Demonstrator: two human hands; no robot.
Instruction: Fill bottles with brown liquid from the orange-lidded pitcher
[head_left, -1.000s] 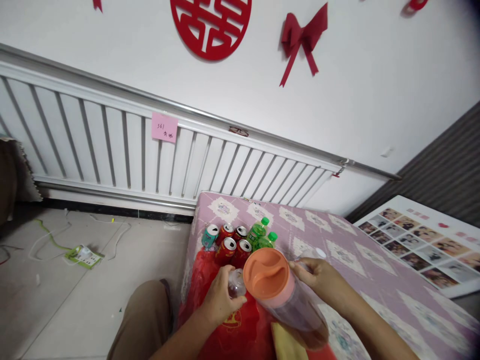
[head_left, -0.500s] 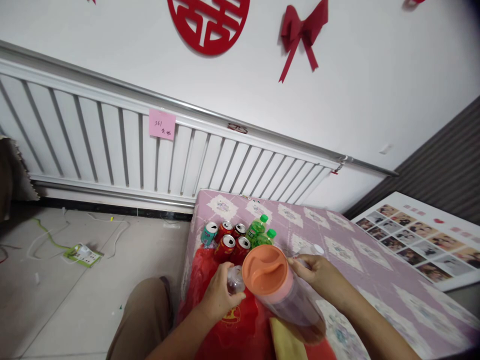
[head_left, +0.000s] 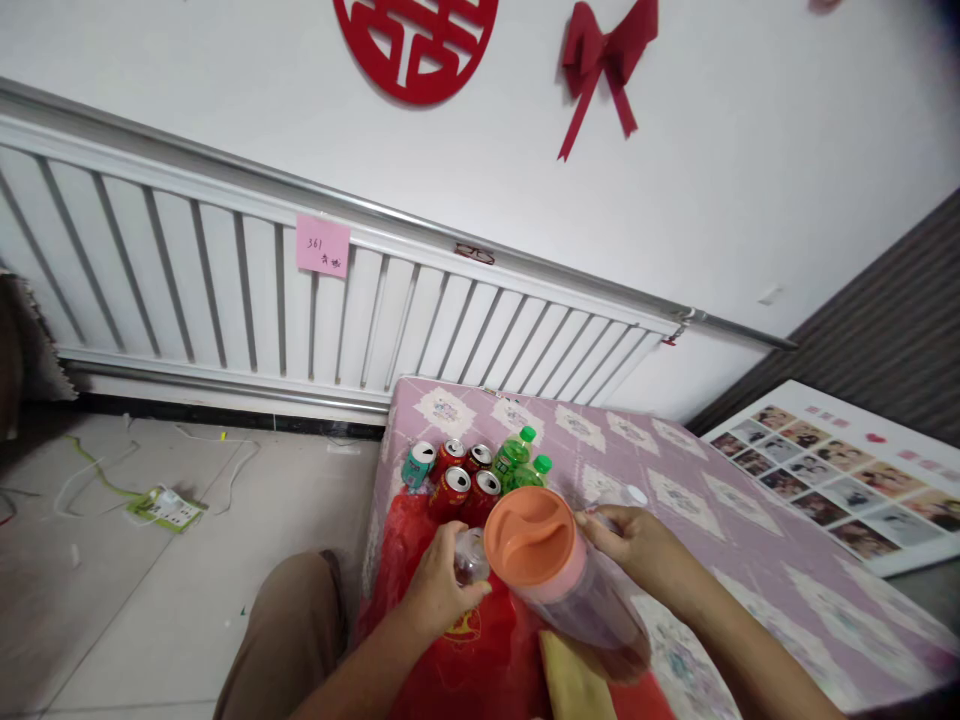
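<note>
My left hand (head_left: 435, 590) is wrapped round a small clear container (head_left: 471, 556); whether it is a cup or a bottle I cannot tell. My right hand (head_left: 626, 545) grips the handle of a clear pitcher (head_left: 600, 620) with an orange lid (head_left: 531, 537). The pitcher leans toward the left, its lid close beside the container, and brownish liquid shows in its lower part. Beneath my hands lies a red plastic sheet (head_left: 480, 670). A folded yellow cloth (head_left: 574, 680) is partly covered by the pitcher.
Beyond my hands stand several drink cans (head_left: 452, 489) and two green bottles (head_left: 514, 457). A clear bottle (head_left: 619, 496) lies behind my right hand. All are on a floral-covered bed (head_left: 690, 500). A radiator (head_left: 442, 320) runs behind, and a power strip (head_left: 169, 508) with cables lies on the floor.
Hardly anything differs. Both hands keep their holds on the clear container and the pitcher, and the view has shifted very slightly.
</note>
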